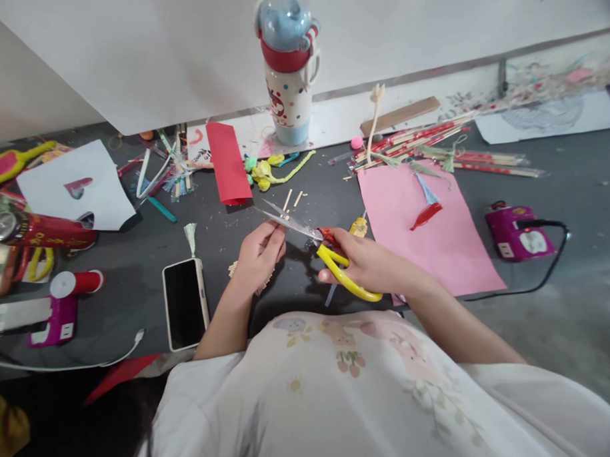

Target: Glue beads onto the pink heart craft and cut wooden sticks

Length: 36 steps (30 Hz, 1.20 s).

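And the right hand [366,261] grips the scissors [295,227] by their loops, likely for leverage, blades parted beside the stick bits [287,200], while the left hand [259,258] pinches close by, perhaps steadying something too hidden to tell!

one held scissors [316,237], one bottle [289,89]

Yellow-handled scissors [316,237], blades slightly parted
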Tool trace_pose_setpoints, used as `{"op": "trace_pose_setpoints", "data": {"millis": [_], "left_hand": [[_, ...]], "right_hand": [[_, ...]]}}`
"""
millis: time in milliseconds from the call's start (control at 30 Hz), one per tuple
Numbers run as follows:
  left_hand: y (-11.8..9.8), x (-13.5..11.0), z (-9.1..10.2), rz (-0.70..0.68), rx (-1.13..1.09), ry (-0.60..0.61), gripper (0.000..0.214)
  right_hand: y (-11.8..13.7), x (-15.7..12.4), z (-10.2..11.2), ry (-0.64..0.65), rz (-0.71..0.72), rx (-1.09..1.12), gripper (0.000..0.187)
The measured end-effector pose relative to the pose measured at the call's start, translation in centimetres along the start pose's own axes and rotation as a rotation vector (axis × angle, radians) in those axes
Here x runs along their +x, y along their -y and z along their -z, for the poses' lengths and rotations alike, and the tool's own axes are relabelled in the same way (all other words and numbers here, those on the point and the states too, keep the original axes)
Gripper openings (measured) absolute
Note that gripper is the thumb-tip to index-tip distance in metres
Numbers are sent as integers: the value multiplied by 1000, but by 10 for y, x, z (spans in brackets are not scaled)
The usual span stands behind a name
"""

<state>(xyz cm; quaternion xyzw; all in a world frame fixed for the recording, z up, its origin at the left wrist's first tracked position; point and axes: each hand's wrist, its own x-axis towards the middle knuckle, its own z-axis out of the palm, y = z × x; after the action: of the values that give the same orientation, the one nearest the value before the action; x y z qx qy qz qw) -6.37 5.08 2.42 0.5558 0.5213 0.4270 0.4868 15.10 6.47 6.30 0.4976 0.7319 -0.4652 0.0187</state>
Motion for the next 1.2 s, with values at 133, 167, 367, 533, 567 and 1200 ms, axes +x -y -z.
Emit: {"op": "trace_pose_setpoints", "data": {"millis": [133, 167, 367, 533, 567, 1200], "left_hand": [[-1, 0, 0, -6, 7, -1, 42], [-1, 0, 0, -6, 12, -1, 42], [-1, 0, 0, -7, 16, -3, 42], [-1, -1, 1, 6, 27, 1, 42], [-1, -1, 1, 8, 33, 1, 42], [-1, -1, 1, 29, 13, 5, 44]], "right_hand": [[0, 1, -2, -8, -12, 0, 75], [-1, 1, -2, -12, -13, 0, 76], [-2, 1, -3, -23, -25, -9, 79], [-2, 1, -1, -13, -11, -5, 77], [-2, 1, -1, -9, -9, -1, 77], [-3, 2, 0, -8, 19, -38, 75]]}}
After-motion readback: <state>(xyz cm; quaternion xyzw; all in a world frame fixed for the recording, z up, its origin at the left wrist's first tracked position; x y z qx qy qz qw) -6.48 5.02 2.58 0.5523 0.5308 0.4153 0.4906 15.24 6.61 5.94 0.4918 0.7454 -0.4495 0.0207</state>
